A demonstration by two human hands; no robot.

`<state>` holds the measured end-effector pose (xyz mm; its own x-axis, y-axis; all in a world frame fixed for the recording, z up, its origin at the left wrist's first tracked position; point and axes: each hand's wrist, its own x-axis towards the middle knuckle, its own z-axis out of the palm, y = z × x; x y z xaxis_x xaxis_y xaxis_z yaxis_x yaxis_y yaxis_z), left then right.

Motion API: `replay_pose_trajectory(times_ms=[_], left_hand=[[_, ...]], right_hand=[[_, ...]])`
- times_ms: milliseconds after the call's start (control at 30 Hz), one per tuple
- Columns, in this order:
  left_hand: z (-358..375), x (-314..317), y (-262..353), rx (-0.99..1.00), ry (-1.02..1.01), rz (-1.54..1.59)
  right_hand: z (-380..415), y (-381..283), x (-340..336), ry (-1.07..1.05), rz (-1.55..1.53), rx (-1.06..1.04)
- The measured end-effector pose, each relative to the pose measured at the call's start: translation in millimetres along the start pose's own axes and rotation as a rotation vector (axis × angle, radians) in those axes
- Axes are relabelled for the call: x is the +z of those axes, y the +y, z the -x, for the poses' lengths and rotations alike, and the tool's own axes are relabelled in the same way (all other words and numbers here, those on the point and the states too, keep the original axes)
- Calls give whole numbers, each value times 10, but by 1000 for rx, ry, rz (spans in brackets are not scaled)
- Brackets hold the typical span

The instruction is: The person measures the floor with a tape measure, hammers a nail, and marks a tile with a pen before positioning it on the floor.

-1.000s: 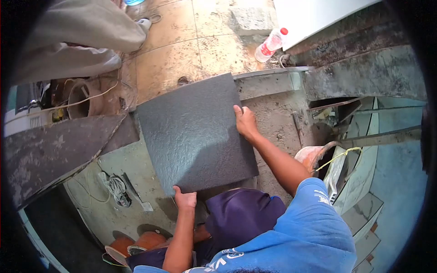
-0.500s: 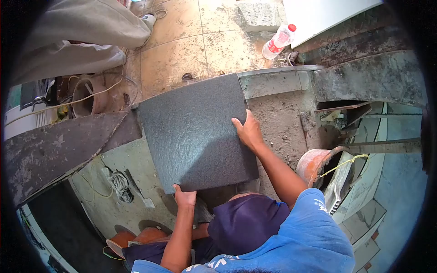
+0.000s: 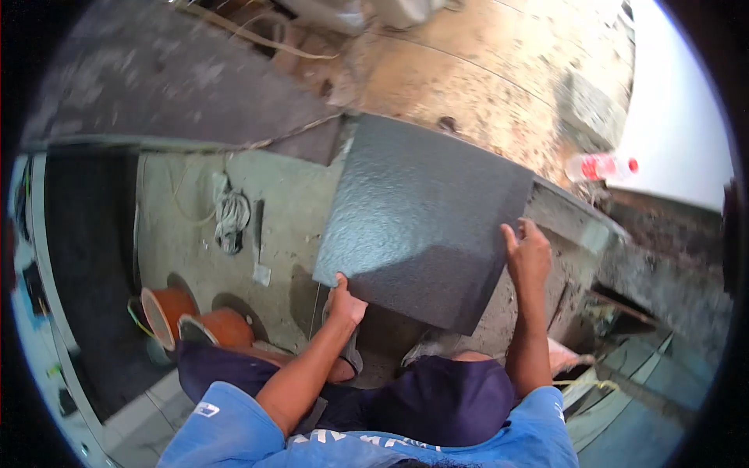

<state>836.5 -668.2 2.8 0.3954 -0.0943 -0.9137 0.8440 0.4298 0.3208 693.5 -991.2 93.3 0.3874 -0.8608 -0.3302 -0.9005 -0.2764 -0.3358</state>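
A large square dark grey tile [image 3: 421,210] with a rough, slightly glossy face lies in front of me, its far edge by the tan tiled floor. My left hand [image 3: 344,304] grips its near left corner, thumb on top and the other fingers hidden below. At the right edge is my right hand [image 3: 528,253], its thumb at the tile's rim and the lower fingers partly out of sight. The near edge of the tile sits above my knees, with a dark gap under it.
A trowel [image 3: 260,242] and a grey rag [image 3: 232,214] lie on the concrete to the left. Orange buckets [image 3: 168,312] stand lower left. Beyond the tile are a plastic bottle [image 3: 597,167] and a concrete block [image 3: 593,109]. Another person's trouser leg shows at the top.
My view has turned, so the tile appears rotated clockwise and further right. Both hands stay at the same corner and edge of the tile.
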Motion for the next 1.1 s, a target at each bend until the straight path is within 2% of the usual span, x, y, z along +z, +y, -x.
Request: replay_pose_trajectory(times_ms=[33, 67, 100, 133, 167, 200, 233, 267, 333, 400, 467, 533, 600, 633, 700, 767, 833, 933, 1033, 1100], left_hand=[[77, 140, -1, 7, 38, -53], [141, 178, 0, 9, 79, -102], [-207, -183, -110, 13, -47, 24], [-104, -211, -156, 33, -15, 123], [19, -6, -123, 92, 99, -34], [84, 138, -89, 142, 216, -196], [84, 146, -83, 98, 254, -196], [-13, 75, -149, 95, 273, -158], [-208, -30, -258, 113, 336, -215], [-113, -4, -223, 72, 278, -142], [-32, 40, -206, 105, 181, -145], [9, 104, -199, 105, 200, -126], [100, 236, -164, 149, 366, -86], [128, 242, -160, 166, 326, -93], [-70, 95, -359, 207, 309, -111], [-157, 69, -445, 252, 292, -132], [-191, 88, -465, 122, 475, -216], [-221, 34, -487, 194, 375, -190], [-140, 75, -419, 179, 331, -147], [-71, 106, -346, 170, 313, -133]], right_hand=[[-97, -23, -14, 131, -46, -142], [-257, -85, -5, 114, -33, -191], [-491, -195, 31, 248, 4, -396], [-739, -447, 101, 363, 42, -648], [-936, -542, 162, 344, 49, -692], [-1122, -625, 235, 238, 31, -698], [-1224, -706, 279, 130, 18, -699], [-1281, -772, 311, 107, 30, -734], [-1370, -947, 367, -143, 13, -559], [-1470, -1014, 431, -203, 56, -594], [-1498, -1015, 479, -182, 158, -668], [-1475, -1049, 514, -177, 138, -654], [-1494, -1043, 545, -149, 129, -650], [-1501, -1063, 554, -155, 140, -657], [-1513, -1105, 557, -175, 128, -545], [-1542, -1114, 564, -182, 143, -519], [-1568, -1089, 589, -187, 153, -487], [-1623, -1007, 639, -134, 126, -531], [-1597, -1043, 625, -130, 79, -554], [-1570, -1087, 584, -214, 89, -455]])
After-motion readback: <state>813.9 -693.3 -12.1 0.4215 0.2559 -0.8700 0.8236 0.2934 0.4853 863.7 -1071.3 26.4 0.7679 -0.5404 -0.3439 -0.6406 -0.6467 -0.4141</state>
